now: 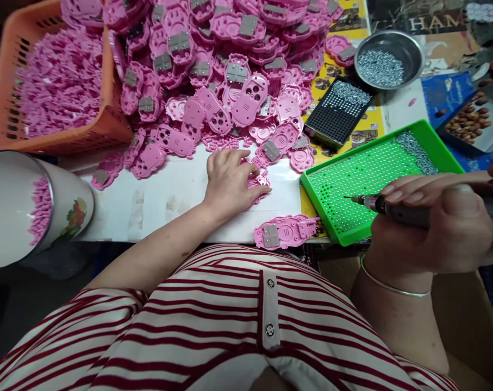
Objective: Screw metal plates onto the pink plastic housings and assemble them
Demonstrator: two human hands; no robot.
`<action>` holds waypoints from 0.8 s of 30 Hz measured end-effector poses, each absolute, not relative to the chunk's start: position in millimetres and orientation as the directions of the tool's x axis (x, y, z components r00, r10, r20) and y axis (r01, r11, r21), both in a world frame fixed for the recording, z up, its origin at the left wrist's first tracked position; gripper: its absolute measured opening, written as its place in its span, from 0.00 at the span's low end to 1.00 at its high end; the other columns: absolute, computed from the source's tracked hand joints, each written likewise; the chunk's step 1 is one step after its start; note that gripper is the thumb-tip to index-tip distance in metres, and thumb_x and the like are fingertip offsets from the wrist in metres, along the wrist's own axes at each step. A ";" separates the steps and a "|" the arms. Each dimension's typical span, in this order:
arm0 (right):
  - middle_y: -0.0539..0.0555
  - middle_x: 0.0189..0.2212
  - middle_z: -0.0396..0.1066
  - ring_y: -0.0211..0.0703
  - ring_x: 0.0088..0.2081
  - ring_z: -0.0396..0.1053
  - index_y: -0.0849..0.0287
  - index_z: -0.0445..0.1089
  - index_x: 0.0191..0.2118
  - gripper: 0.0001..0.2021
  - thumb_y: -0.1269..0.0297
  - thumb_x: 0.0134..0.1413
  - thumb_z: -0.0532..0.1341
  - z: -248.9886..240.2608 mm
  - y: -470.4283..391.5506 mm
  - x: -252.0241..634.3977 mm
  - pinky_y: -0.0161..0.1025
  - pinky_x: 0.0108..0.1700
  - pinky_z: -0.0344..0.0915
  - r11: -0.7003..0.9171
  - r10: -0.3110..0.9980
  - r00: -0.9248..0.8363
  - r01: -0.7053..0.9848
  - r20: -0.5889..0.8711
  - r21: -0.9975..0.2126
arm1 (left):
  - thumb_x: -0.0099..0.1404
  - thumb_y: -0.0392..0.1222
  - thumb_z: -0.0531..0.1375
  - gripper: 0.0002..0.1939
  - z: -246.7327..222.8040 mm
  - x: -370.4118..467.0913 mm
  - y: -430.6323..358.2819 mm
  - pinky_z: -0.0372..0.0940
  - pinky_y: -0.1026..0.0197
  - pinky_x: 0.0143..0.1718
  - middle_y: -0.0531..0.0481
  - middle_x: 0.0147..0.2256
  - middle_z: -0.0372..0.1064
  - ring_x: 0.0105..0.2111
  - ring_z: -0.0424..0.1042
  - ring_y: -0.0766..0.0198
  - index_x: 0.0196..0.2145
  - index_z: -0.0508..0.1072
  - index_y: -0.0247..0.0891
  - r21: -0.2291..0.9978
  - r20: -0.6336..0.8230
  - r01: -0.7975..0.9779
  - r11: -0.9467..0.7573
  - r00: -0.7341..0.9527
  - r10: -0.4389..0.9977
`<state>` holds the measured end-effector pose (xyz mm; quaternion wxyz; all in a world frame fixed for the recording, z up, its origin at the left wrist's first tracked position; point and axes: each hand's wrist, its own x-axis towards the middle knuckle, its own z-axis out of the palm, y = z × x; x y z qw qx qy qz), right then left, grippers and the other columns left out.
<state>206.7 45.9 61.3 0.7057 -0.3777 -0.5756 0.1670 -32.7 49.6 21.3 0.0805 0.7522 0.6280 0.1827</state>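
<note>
My left hand point(232, 182) rests on the white table top with its fingers curled over a pink plastic part point(259, 187), which it partly hides. In my right hand point(429, 225) is a dark electric screwdriver point(407, 213); its tip points left, over the green tray point(339, 231) of small screws. Near the table's front edge lies a pink housing point(289, 231) with a grey metal plate. A large heap of similar pink housings point(250, 100) rises behind my left hand.
At the left stand an orange basket point(118, 122) of pink pieces and a white pot point(77, 203) with pink parts. Behind the green tray are a black perforated tray point(331, 117) and a metal bowl point(415, 60) of screws. A box point(491, 127) of brown nuts lies far right.
</note>
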 end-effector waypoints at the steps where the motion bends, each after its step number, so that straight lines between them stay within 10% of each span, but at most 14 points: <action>1: 0.45 0.16 0.50 0.26 0.18 0.56 0.61 0.43 0.16 0.26 0.60 0.59 0.55 61.4 45.3 207.0 0.29 0.24 0.61 0.660 0.668 0.280 0.208 0.690 -0.722 | 0.55 0.58 0.69 0.18 20.9 -32.5 49.5 0.52 0.39 0.59 0.44 0.54 0.69 0.57 0.60 0.43 0.37 0.79 0.44 0.350 0.177 0.916 -0.196 0.141 0.974; 24: 0.46 0.18 0.53 0.27 0.20 0.58 0.59 0.51 0.15 0.26 0.56 0.60 0.59 56.9 42.2 209.2 0.32 0.26 0.64 0.642 0.720 0.254 0.109 0.645 -0.759 | 0.56 0.52 0.69 0.14 21.1 -30.6 49.3 0.55 0.46 0.58 0.48 0.53 0.70 0.56 0.62 0.49 0.38 0.79 0.45 0.427 0.186 0.896 -0.120 0.042 0.982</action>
